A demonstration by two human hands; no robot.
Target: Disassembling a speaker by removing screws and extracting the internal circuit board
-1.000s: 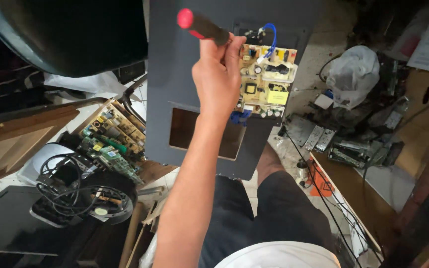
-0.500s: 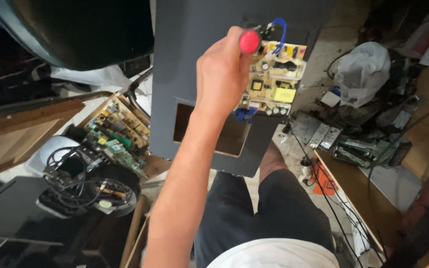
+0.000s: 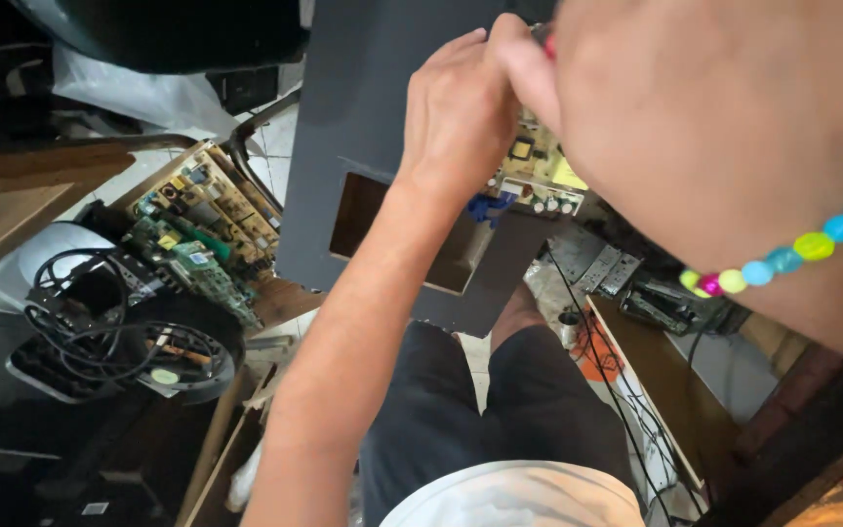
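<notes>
Both our hands meet at the top edge of the yellow circuit board (image 3: pixel 539 176), which is fixed to the upright grey panel (image 3: pixel 373 146). Our right hand (image 3: pixel 704 117), closest to the camera with a coloured bead bracelet (image 3: pixel 792 254) at the wrist, fills the upper right; whether it is closed on anything we cannot tell, though a sliver of the red tool handle (image 3: pixel 548 44) shows at its edge. Our left hand (image 3: pixel 456 107) is curled against the panel just left of the board, fingers bent toward that same handle; we cannot tell if it grips it. We judge the board light, stiff and fragile, its components easy to snap, so it is best held by its bare edges, never by the parts or the blue connector (image 3: pixel 485 207) at its lower left corner. Half a second ago the left hand alone held the red-handled tool up beside the board; now the right hand has come in over it. Below and left of the board lie more green circuit boards (image 3: pixel 197 234), and further left a tangle of black cables (image 3: pixel 100 332).
</notes>
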